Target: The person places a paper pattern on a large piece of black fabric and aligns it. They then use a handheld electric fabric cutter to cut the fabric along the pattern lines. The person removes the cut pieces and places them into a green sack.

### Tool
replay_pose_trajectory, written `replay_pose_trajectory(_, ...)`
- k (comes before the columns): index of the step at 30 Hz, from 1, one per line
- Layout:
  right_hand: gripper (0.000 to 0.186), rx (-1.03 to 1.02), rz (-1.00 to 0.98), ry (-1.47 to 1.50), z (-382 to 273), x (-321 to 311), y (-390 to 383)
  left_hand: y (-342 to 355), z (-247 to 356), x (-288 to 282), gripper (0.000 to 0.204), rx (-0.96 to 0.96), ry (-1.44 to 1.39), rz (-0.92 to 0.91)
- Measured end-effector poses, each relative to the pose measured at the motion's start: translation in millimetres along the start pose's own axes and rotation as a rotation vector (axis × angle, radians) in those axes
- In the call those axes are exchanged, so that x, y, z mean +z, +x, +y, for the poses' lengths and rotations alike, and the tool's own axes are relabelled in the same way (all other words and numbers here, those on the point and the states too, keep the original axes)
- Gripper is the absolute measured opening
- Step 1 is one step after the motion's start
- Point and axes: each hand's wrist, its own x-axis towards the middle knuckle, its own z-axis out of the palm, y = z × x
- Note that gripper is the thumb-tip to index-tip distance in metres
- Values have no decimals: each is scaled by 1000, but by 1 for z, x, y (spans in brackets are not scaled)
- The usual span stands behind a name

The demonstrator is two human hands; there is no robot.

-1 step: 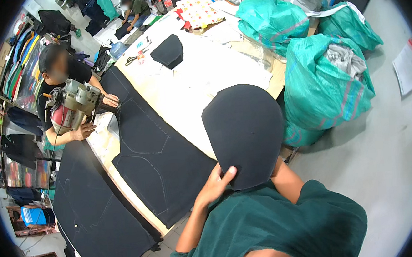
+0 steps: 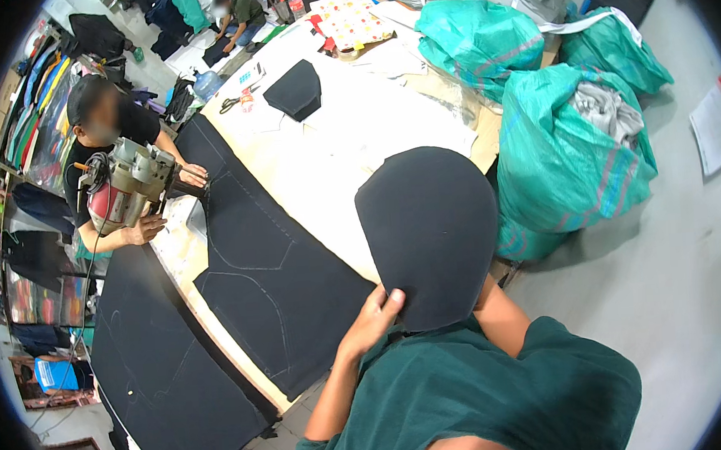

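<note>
In front of me is a large black cut fabric piece (image 2: 432, 228), rounded at the far end and narrower toward my body. It may be a stack of layers; I cannot tell. My left hand (image 2: 371, 320) grips its lower left edge, thumb on top and fingers beneath. My right hand is hidden behind the lower right side; only the right forearm (image 2: 502, 315) shows. Left of the piece, black fabric (image 2: 299, 304) with chalk outlines lies on the table. A smaller black cut piece (image 2: 294, 92) rests farther off.
A co-worker across the table handles a fabric cutting machine (image 2: 128, 187) beside the black fabric. Scissors (image 2: 231, 104) lie on the far table (image 2: 355, 154). Full green sacks (image 2: 569, 156) stand at the right. More chalk-marked black fabric (image 2: 165, 364) lies at the left. Another person sits far back.
My left thumb has shifted slightly left, toward the edge of the black fabric piece. Otherwise the scene is nearly the same.
</note>
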Motion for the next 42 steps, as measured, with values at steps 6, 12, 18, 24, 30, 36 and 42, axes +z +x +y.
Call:
replay_pose_trajectory(6, 65, -14, 31, -49, -55, -16, 63, 96, -60, -39, 51, 127, 437, 424)
replay_pose_trajectory(12, 65, -18, 45, -108, -100, -9, 157, 142, -149, -90, 46, 177, 1267, 837)
replay_pose_trajectory(18, 65, 11, 46, -179, -119, 19, 281, 154, -135, -92, 40, 120, 1278, 864)
replay_pose_trajectory(24, 65, 39, 74, -273, -113, 44, 411, 155, -127, -100, 37, -17, 1227, 857)
replay_pose_trajectory(30, 65, 64, 60, -359, -99, 67, 513, 160, -125, -106, 34, -131, 1163, 851)
replay_pose_trajectory(36, 65, 40, -2, -421, -101, 113, 605, 162, -130, -108, 28, -175, 1160, 855)
replay_pose_trajectory(42, 65, 16, -66, -450, -91, 166, 662, 160, -139, -107, 21, -176, 1181, 876)
